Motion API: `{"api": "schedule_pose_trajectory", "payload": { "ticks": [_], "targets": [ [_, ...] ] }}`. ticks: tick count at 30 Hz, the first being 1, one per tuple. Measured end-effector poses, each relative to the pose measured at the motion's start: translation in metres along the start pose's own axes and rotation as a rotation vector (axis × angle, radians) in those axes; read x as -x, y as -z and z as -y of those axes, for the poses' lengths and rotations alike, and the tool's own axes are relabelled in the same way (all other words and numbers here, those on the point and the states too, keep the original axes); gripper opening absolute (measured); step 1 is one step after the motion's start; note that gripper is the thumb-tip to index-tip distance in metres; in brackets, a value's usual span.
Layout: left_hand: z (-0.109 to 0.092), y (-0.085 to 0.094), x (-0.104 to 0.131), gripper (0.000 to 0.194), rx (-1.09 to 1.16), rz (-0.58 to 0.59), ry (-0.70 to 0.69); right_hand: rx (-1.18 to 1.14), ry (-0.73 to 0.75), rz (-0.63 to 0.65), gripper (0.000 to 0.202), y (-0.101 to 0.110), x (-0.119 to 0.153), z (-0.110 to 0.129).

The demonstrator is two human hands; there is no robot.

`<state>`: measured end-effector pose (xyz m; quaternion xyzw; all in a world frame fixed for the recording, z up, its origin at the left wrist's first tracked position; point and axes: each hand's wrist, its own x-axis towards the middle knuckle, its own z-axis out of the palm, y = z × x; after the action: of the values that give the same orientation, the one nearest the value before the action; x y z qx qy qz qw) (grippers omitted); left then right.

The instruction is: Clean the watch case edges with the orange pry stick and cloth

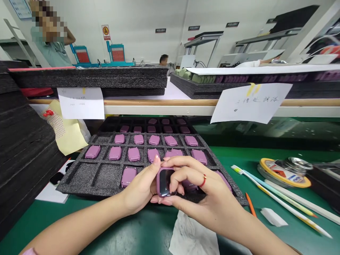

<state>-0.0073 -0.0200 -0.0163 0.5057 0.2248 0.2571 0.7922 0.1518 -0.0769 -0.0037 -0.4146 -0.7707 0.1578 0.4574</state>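
A purple smartwatch (pixel 164 182) with a dark glossy screen is held upright between my two hands, its screen towards me. My left hand (pixel 142 186) closes on its left side, thumb raised along the edge. From the right, my right hand (pixel 202 184) grips it by top and bottom edges, one bent finger against the screen; a red ring is on a finger. Just behind is a black foam tray (pixel 108 176) with square pockets. Purple watch cases (pixel 133 154) lie in many pockets; my hands hide some of them. Two front-left pockets hold nothing.
A crumpled white tissue (pixel 192 235) lies in front of the tray. Right are toothbrushes (pixel 281 198), a solder-like spool (pixel 284 173), an orange stick (pixel 250 204) and a white scrap (pixel 274 216). Stacked black foam (pixel 21 152) stands left. A shelf edge (pixel 159 106) crosses above; people are behind.
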Motion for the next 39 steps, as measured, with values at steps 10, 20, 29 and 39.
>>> {"api": "schedule_pose_trajectory", "payload": {
  "ticks": [10, 20, 29, 39],
  "targets": [
    [0.004, 0.005, 0.001, 0.072, 0.001, 0.029, -0.03, 0.195, 0.253, -0.37, 0.022, 0.002, -0.001, 0.0],
    [0.003, -0.001, 0.001, 0.07, 0.101, -0.073, -0.041, 0.212, 0.193, -0.12, 0.011, -0.001, -0.002, 0.0],
    [0.002, 0.006, 0.0, 0.068, 0.04, 0.094, -0.069, 0.11, 0.271, -0.571, 0.027, 0.007, 0.006, -0.005],
    [0.001, 0.007, 0.001, 0.063, 0.116, 0.157, -0.084, -0.041, 0.25, -0.602, 0.03, 0.009, 0.007, -0.007]
  ]
}}
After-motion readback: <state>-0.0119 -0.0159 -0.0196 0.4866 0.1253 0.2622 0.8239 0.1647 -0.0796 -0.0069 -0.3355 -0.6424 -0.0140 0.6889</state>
